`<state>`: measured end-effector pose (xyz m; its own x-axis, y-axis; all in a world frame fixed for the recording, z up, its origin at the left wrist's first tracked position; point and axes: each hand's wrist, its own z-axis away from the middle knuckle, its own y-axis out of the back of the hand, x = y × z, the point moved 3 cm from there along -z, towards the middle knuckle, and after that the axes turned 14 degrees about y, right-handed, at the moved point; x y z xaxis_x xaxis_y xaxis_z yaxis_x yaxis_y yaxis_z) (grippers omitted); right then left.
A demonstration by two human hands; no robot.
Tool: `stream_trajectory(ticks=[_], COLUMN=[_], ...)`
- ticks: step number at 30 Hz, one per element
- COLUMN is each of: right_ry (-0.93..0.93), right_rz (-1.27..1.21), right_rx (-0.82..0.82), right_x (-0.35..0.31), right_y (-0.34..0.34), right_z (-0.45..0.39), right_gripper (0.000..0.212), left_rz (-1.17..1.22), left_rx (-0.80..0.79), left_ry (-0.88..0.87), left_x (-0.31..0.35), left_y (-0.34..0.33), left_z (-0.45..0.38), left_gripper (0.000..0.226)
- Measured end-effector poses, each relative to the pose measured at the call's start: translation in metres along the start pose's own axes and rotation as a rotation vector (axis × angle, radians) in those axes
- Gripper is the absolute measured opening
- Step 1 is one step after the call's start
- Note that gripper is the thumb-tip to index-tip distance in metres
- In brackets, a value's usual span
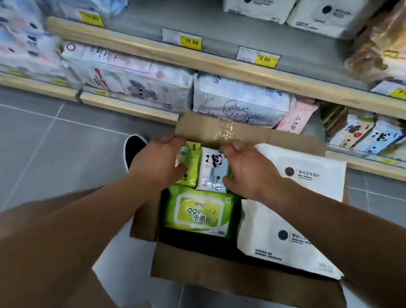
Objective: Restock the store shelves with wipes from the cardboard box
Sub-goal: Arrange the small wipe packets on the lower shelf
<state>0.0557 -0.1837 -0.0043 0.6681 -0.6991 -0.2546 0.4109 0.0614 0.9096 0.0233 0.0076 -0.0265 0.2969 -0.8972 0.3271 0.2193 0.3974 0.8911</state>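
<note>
An open cardboard box sits on the floor below me, its far flap raised toward the shelves. Inside lie a large green wipes pack, a small green pack, a small white and blue panda wipes pack and two big white packs. My left hand grips the small green pack at the box's far left. My right hand closes on the right side of the panda pack. Both packs still lie in the box.
Wooden-edged store shelves run diagonally across the top, stocked with tissue and wipes packs. Yellow price tags hang on the edges. Matching panda packs stand on the low shelf at right. Grey floor tiles spread left; my shoe is beside the box.
</note>
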Motion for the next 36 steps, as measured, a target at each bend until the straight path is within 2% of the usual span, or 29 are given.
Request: stream_trajectory(ticks=[4, 8, 14, 21, 28, 31, 36], right_ry=[-0.054, -0.081, -0.135, -0.120, -0.131, -0.144, -0.064], right_rz=[0.016, 0.041, 0.077, 0.190, 0.051, 0.032, -0.008], right_rx=[-0.080, -0.097, -0.143, -0.042, 0.007, 0.046, 0.252], right_x=[0.007, 0.011, 0.020, 0.015, 0.004, -0.003, -0.011], right_y=[-0.021, -0.035, -0.056, -0.061, -0.037, -0.022, 0.012], right_z=[-0.028, -0.052, -0.072, -0.072, -0.053, -0.038, -0.005], right_gripper=[0.066, 0.069, 0.076, 0.056, 0.032, 0.030, 0.023], left_rz=[-0.034, -0.122, -0.206, -0.203, 0.055, 0.123, 0.196], left_rx=[-0.038, -0.025, -0.066, 0.041, 0.100, 0.131, 0.254], left_ry=[-0.011, -0.079, -0.059, -0.069, 0.005, 0.025, 0.069], left_x=[-0.014, -0.015, -0.021, -0.020, -0.025, -0.024, -0.015], left_y=[-0.025, -0.041, -0.062, -0.062, -0.032, -0.015, 0.020], left_z=[-0.029, -0.053, -0.068, -0.066, -0.051, -0.031, 0.007], left_gripper=[0.054, 0.065, 0.074, 0.057, 0.026, 0.027, 0.025])
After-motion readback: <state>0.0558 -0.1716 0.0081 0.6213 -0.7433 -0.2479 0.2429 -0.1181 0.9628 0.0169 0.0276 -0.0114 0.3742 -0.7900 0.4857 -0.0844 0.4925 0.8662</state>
